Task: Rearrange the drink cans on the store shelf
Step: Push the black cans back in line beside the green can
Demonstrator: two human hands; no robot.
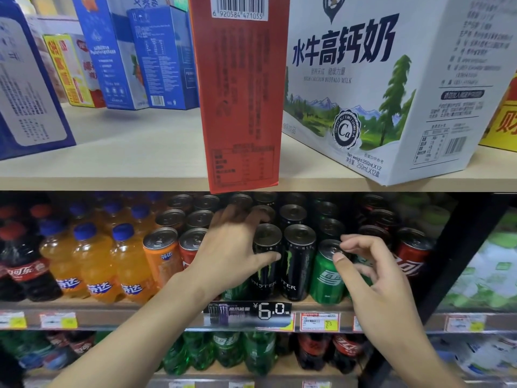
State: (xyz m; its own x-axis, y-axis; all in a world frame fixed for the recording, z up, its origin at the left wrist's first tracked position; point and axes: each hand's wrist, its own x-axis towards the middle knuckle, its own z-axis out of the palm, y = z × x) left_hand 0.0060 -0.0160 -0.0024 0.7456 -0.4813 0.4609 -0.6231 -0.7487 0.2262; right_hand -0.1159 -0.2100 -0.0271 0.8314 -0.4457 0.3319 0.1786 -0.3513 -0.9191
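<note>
On the middle shelf stand rows of drink cans. My left hand (229, 247) wraps around a tall black Monster can (265, 264) at the front, thumb on its face and fingers behind it. A second black Monster can (298, 261) stands just to its right. My right hand (375, 275) hovers with curled fingers at a green Sprite can (326, 275), thumb and fingertips touching its top rim. An orange Fanta can (162, 256) and a red cola can (190, 247) stand left of my left hand. Another red cola can (411, 253) is partly hidden behind my right hand.
Orange soda bottles (95, 264) and cola bottles (22, 264) fill the shelf's left. A price tag strip (249, 313) runs along the shelf edge. Milk cartons, a red one (240, 93) and a white one (372, 88), overhang the upper shelf. Green and cola bottles sit below.
</note>
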